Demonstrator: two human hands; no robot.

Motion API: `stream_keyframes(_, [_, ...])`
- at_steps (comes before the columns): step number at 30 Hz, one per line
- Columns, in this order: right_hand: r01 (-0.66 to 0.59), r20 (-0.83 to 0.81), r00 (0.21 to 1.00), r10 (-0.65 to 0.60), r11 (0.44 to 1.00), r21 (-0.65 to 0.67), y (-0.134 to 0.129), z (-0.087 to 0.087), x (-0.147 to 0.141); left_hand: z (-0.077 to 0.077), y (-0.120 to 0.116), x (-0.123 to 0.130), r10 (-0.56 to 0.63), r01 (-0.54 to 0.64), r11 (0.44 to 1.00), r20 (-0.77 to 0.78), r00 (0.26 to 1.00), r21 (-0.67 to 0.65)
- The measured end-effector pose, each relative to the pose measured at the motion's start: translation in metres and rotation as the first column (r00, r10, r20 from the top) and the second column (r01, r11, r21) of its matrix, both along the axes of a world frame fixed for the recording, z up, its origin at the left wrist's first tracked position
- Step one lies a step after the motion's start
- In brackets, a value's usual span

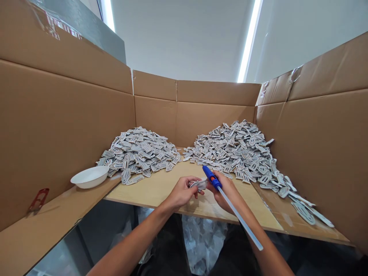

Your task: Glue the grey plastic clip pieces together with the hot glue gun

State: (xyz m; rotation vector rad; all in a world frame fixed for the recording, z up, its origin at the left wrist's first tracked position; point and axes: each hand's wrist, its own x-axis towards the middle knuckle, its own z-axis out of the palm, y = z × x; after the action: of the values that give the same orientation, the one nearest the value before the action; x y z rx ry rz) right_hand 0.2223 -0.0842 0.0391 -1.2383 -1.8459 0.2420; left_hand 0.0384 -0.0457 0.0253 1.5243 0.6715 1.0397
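My left hand (184,192) is closed around a small grey-white slotted piece (200,184), near the front edge of the table. Just to the right, my right hand (224,188) grips a blue tool (212,178) with an orange part. From its lower end a long translucent white stick (241,219) slants down over my right forearm. The right fingertips are close to the small piece; whether they touch it I cannot tell. Behind my hands lie two heaps of similar pieces, a left heap (143,150) and a larger right heap (234,147).
A white bowl (89,177) stands at the left beside the left heap. Cardboard walls (212,119) enclose the wooden table (161,189). A red object (38,200) leans at the left wall. Below the front edge are translucent plastic pieces (202,239).
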Motion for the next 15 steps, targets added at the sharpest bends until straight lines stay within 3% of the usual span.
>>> stream_keyframes(15, [0.094,0.018,0.995,-0.095,0.994,0.051,0.000,0.011,0.001,0.005,-0.001,-0.002,0.041,-0.041,0.999,0.017,0.999,-0.018])
